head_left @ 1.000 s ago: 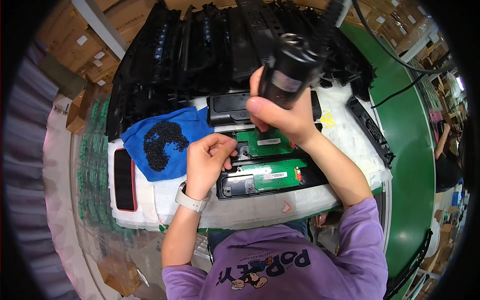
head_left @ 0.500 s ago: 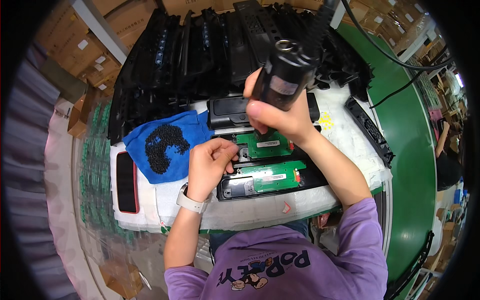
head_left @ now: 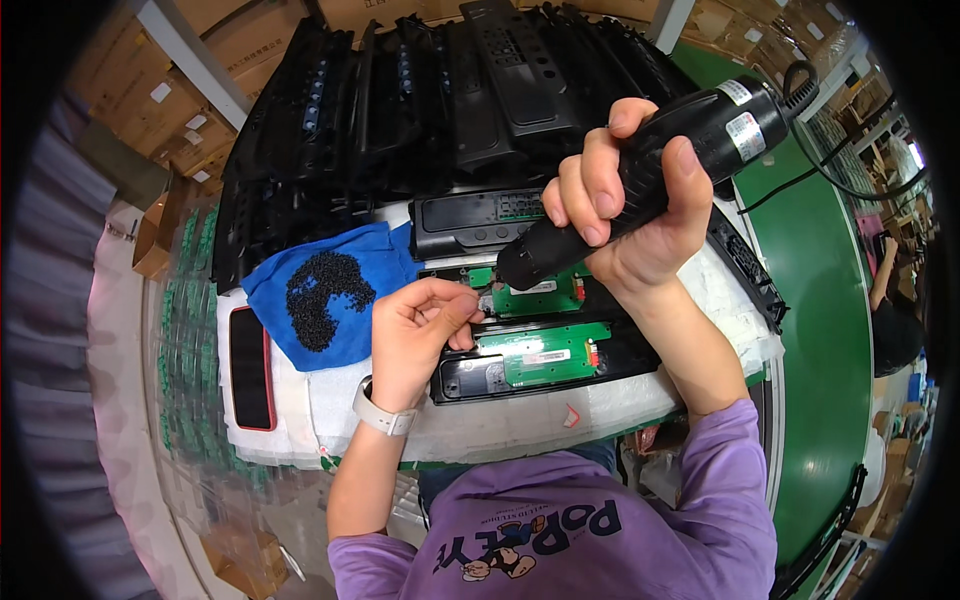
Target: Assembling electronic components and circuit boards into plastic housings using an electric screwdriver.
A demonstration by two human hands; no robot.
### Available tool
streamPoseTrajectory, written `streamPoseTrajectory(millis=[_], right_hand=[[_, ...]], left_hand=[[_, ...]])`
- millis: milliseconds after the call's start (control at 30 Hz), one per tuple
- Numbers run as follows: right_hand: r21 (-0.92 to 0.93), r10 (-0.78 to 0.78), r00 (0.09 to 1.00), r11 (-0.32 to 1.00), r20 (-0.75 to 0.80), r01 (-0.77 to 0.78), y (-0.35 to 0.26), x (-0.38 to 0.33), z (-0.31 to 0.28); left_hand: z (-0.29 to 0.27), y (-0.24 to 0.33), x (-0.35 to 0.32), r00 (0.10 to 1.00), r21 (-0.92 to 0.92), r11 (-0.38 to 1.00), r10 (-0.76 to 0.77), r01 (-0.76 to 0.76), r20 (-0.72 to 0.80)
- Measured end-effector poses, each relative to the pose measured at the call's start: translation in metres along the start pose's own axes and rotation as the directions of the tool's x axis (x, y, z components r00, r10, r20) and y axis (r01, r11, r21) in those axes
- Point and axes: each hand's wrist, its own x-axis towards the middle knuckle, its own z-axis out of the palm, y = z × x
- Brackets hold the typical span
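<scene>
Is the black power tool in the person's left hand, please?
No, the right hand is wrapped around the black power tool.

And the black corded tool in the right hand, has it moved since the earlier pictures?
Yes. The tool has tilted: its cable end swung right, farther from the phone, while its lower end stays near the upper green board.

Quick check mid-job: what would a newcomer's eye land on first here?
Probably the bulky black power tool, held tilted in the right hand above the far green circuit board. Next, the bright blue cloth left of the left hand, with a pile of tiny black pieces on it. Behind everything rises a big heap of black plastic parts.
</scene>
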Motion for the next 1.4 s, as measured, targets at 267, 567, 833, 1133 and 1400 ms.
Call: streamPoseTrajectory(millis=[267, 567, 833, 1133, 1400], right_hand=[[0.032, 0.021, 0.999, 0.999, -0.037, -0.02, 0.002, -0.002, 0.005], [0.021, 0.05, 0.962, 0.999, -0.268, -0.046, 0.003, -0.003, 0.016], [-0.068, 0.14, 0.972, 0.986, -0.191, -0.155, 0.002, -0.002, 0.009], [-0.423, 0.301, 0.953, 0.869, 0.037, -0.258, 0.019, -0.015, 0.013], [-0.418, 0.336, 0.942, 0.856, 0.004, -0.303, 0.019, -0.013, 0.023]], left_hand=[[0.004, 0.002, -0.003, 0.999, -0.012, 1.0, -0.019, 0.02, 0.039], [0.006, -0.003, -0.005, 1.0, -0.03, 1.0, -0.011, 0.011, -0.002], [0.007, 0.004, -0.005, 0.994, 0.383, 0.924, 0.028, 0.013, -0.103], [-0.008, -0.004, 0.001, 0.998, 0.181, 0.983, 0.032, -0.023, -0.048], [-0.002, -0.008, 0.002, 1.0, 0.187, 0.982, -0.007, 0.009, -0.011]])
